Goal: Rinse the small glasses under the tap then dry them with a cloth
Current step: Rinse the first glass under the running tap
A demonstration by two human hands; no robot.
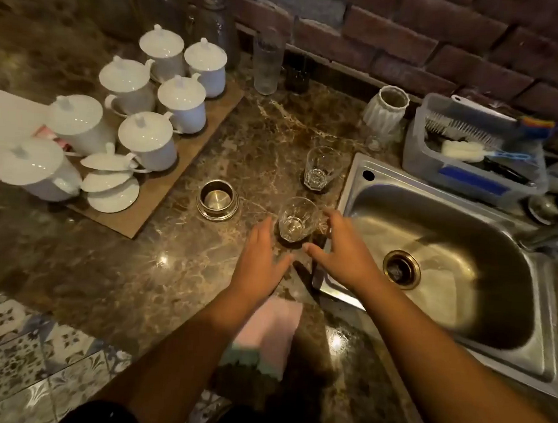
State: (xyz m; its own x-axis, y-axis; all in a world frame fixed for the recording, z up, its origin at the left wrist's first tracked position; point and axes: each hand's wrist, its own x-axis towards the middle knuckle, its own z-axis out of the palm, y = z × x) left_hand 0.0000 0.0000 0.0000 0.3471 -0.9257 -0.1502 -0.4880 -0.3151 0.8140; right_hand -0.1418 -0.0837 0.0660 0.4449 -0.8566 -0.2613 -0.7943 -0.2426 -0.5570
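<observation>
No text, label or number can be read anywhere.

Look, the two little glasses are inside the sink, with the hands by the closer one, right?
No. The closer glass and the farther glass stand on the counter beside the sink, not inside it, as the head view shows. The left hand and right hand are by the closer one.

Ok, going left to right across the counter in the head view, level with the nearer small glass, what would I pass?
Stack of white lids → steel cup → nearer small glass → sink.
</observation>
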